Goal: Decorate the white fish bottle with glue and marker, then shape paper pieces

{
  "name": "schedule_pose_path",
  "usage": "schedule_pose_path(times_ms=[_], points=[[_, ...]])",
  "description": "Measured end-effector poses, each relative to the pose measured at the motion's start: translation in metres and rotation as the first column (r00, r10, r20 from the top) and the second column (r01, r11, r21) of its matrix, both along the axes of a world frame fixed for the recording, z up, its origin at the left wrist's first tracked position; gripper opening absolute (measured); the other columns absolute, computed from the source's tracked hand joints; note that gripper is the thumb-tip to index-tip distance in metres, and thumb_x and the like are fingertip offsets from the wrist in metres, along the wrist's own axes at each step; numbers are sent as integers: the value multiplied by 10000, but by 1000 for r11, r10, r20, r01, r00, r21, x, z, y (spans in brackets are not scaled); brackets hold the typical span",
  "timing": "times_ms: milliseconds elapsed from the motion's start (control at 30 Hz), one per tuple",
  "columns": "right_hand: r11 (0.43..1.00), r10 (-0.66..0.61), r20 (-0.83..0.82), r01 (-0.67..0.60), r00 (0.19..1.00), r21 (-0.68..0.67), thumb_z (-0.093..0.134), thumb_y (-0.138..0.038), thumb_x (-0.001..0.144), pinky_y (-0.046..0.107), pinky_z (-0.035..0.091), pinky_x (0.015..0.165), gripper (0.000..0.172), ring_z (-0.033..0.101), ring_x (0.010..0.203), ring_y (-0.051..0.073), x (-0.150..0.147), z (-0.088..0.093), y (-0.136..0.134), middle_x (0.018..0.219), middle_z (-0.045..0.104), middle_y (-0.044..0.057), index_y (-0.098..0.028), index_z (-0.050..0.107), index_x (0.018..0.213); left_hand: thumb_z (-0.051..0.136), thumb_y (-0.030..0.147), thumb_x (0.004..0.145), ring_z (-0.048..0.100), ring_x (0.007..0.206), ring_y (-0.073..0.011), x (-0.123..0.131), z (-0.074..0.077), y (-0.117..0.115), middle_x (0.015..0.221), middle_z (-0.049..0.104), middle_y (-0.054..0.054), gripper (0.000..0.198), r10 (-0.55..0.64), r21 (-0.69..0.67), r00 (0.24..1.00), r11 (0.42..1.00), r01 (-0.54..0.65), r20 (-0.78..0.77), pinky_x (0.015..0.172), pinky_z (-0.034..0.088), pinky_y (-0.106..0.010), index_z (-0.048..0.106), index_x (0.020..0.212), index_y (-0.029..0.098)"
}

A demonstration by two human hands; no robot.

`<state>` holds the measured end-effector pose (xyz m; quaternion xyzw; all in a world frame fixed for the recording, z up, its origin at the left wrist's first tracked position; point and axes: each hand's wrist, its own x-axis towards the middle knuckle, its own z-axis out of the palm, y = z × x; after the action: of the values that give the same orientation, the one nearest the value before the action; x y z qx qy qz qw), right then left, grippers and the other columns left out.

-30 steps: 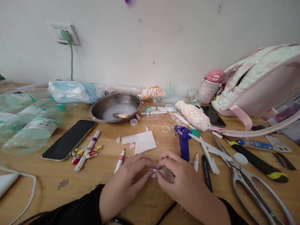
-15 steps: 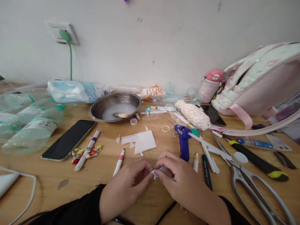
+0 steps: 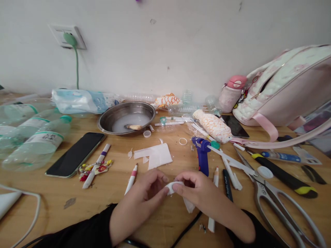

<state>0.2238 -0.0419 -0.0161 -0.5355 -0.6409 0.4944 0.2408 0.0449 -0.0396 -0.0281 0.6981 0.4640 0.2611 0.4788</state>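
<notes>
Rolling or folding a scrap of white paper [image 3: 189,205] looks to be the step in hand for us, though the pinch hides too much to tell which. Our right hand [image 3: 200,193] is clamped on it, thumb on the near face and fingers curled behind. Our left hand [image 3: 144,199] meets the other end with its thumb, the index raised a little; whether it truly grips there, we cannot tell. The two hands are close together with only the paper bridging them, just above the bench [image 3: 103,213]. One end of the paper shows between our thumbs; the loose part hangs below our right hand. The next move, we judge, calls for a steady right pinch while the left fingertips take the free edge, gently, since the paper looks thin and could tear or crease. Beyond our hands, rather to the left, lies a flat white sheet [image 3: 160,155]; the glue gun [image 3: 203,160] is just past our right hand. Our right forearm crosses over a marker [image 3: 211,224], and a red-banded pen [image 3: 131,179] lies just beyond our left hand.
</notes>
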Motion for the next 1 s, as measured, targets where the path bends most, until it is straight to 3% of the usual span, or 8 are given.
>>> schedule_pose_path(times_ms=[133,267,400,533,633,800,1000], points=[[996,-26,-148,12,989,-90,527,-283,773,210,302,505,163,390,547,88,0,-3,2,598,463,-41,-155,595,699,489,200,835,535,775,-143,-5,5,1,844,568,-10,90,-39,272,997,961,55,-65,732,430,-257,577,845,217],[983,-64,-304,8,951,-183,588,-381,742,202,303,502,234,383,529,76,0,-3,1,601,484,-42,-152,597,697,515,186,831,574,802,-133,-8,5,3,867,619,-1,123,-73,291,996,953,84,-49,730,445,-225,624,857,237],[976,-81,-308,12,948,-219,620,-495,701,194,304,482,357,374,526,71,-3,-4,2,606,480,-35,-140,582,707,526,172,812,569,721,-123,-6,4,3,779,636,12,112,-64,263,997,962,71,-37,683,444,-220,621,847,219],[982,-79,-232,37,970,-183,608,-447,720,195,287,464,302,377,535,79,-5,-7,1,602,479,-30,-145,589,722,508,205,783,517,651,-134,0,5,3,684,579,1,103,-11,168,999,986,17,-34,619,419,-237,594,738,170],[986,-81,-209,47,975,-160,586,-374,744,197,280,462,221,373,527,78,-6,-10,0,597,478,-33,-153,594,730,488,273,761,468,619,-134,3,5,3,645,512,11,144,12,-17,1000,1000,-11,23,593,391,-250,556,703,161],[988,-121,-130,106,984,-115,614,-346,719,199,269,437,181,378,484,77,-7,-12,-1,558,480,-43,-166,604,734,505,376,713,379,584,-115,3,0,6,609,421,49,203,49,-266,987,964,-7,154,563,328,-243,486,682,177],[990,-139,-141,135,980,-35,589,-314,716,200,293,454,168,394,498,84,-8,-9,-1,533,460,-46,-157,641,743,562,398,676,374,560,-105,3,1,9,602,444,57,228,40,-369,981,929,34,191,554,313,-238,508,678,177]])
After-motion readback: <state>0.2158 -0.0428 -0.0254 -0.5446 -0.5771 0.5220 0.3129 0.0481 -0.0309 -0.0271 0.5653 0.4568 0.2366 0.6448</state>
